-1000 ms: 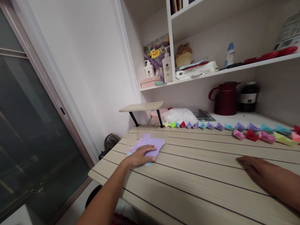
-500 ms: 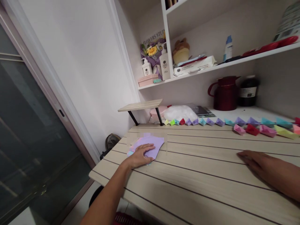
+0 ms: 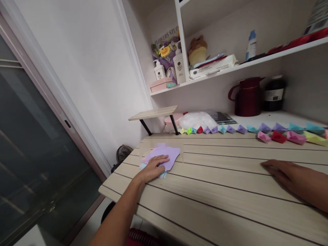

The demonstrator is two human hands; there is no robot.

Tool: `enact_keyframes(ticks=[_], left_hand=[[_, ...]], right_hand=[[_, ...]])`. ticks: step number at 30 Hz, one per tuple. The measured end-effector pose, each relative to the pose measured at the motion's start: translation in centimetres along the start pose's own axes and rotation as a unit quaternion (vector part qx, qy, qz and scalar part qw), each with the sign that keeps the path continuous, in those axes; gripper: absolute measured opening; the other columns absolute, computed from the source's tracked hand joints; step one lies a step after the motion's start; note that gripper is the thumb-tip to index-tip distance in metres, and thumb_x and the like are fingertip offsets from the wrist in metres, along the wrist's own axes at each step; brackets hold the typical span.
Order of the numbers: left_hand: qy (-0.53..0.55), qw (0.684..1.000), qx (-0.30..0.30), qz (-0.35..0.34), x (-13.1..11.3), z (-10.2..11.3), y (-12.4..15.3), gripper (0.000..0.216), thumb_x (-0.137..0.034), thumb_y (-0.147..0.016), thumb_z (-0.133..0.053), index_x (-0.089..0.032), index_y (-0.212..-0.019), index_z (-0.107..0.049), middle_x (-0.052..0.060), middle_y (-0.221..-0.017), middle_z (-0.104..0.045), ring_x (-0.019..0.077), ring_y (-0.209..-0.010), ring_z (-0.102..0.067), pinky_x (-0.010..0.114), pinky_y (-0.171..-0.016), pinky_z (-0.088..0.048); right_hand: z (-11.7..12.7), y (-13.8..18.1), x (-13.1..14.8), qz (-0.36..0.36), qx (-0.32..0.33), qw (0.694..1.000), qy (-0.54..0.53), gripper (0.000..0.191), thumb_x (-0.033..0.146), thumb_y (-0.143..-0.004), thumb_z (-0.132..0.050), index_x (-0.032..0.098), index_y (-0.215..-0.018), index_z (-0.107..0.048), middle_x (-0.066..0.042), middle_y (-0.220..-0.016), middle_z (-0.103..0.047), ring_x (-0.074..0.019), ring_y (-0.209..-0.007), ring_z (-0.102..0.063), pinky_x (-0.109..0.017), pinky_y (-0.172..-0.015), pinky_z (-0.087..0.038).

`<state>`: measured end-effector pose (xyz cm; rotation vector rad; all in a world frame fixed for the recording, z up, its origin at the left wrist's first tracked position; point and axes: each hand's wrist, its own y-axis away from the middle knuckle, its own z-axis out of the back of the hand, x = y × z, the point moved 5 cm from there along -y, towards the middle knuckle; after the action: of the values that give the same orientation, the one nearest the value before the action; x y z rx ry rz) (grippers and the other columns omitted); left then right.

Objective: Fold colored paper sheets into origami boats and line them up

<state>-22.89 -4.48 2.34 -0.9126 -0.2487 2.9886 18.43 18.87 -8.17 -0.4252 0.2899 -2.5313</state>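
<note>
On the left side of the pale wooden surface [image 3: 217, 191], the left hand [image 3: 153, 166] lies flat on a small stack of paper sheets [image 3: 166, 156]. Its fingers are spread and press down on the purple top sheet. It pinches nothing. A blue sheet and a pink sheet peek out from under the purple one.

Far to the right, the right hand [image 3: 284, 171] rests on the bare wood, open and flat. It holds nothing and is well apart from the paper.

Little has changed in the last second. Both hands have stayed where they were. The left hand has only slid a tiny bit over the stack, and the head has tipped a little, so the shelf sits higher in view. To me this looks like the start of picking one sheet off the stack, with no sheet lifted yet.

Along the back of the surface runs a long row of small folded paper boats [image 3: 256, 131] in purple, blue, pink, red, yellow and green. Behind them stand a dark red jug [image 3: 247, 97] and a dark jar [image 3: 274, 94]. A small wooden stand [image 3: 153, 113] sits at the back left. On the shelf [image 3: 230, 68] above are white bottles [image 3: 179, 66] and a bunch of flowers [image 3: 164, 51].
</note>
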Motion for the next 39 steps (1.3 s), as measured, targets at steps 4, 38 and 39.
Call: enact_keyframes(ticks=[4,38,39], left_hand=[[-0.003,1.000,-0.009,0.004,-0.1,-0.3,0.0,0.042,-0.028,-0.083,-0.055,-0.027,-0.125,-0.061,0.003,-0.142,-0.049,0.0247,-0.137,-0.035,0.045,-0.115,-0.022],[0.238,0.916,-0.319,0.061,-1.6,4.2,-0.6,0.027,-0.041,-0.073,-0.069,-0.018,-0.086,-0.075,0.007,-0.103,-0.073,0.0285,-0.109,-0.060,0.042,-0.103,-0.038],[0.261,0.897,-0.353,0.061,-2.1,4.7,-0.8,0.030,-0.041,-0.074,-0.068,-0.019,-0.092,-0.074,0.006,-0.105,-0.073,0.0269,-0.110,-0.059,0.040,-0.103,-0.038]], right_hand=[[0.4,0.1,0.4,-0.012,0.010,1.000,0.009,0.050,0.055,-0.084,-0.035,0.033,-0.119,-0.062,-0.003,-0.127,-0.064,-0.0318,-0.107,-0.064,-0.047,-0.091,-0.049],[3.4,0.4,3.6,0.002,-0.052,0.991,-0.126,0.040,0.047,-0.089,-0.038,0.032,-0.118,-0.060,-0.006,-0.121,-0.064,-0.0300,-0.101,-0.064,-0.042,-0.088,-0.049],[4.1,0.4,4.2,0.011,-0.062,0.986,-0.156,0.041,0.045,-0.089,-0.039,0.029,-0.121,-0.058,-0.009,-0.119,-0.063,-0.0291,-0.100,-0.064,-0.041,-0.087,-0.049]])
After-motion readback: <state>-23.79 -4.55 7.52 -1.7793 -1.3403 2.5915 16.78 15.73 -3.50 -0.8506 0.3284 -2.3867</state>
